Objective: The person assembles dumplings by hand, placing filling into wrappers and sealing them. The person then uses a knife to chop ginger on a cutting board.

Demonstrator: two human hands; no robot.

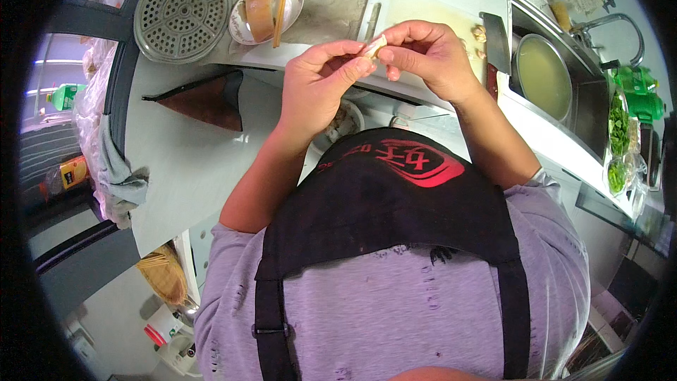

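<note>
A pale garlic clove (375, 46) is pinched at the fingertips of both hands, above the front edge of the counter. My left hand (317, 80) grips it from the left with thumb and forefinger. From the other side, the thumb and fingers of my right hand (435, 59) hold it too. Behind the hands lies a white cutting board (404, 6). Several garlic pieces (479, 33) sit near its right end, some partly hidden by my right hand. A cleaver (496, 39) rests along that end, its brown handle towards me.
At the back left stand a perforated steamer plate (182, 13) and an oval dish (237, 25) with a block of food and chopsticks (282, 9). A sink (588, 108) at right holds a basin of cloudy liquid (545, 76). Below my hands is a bin (353, 120) with scraps.
</note>
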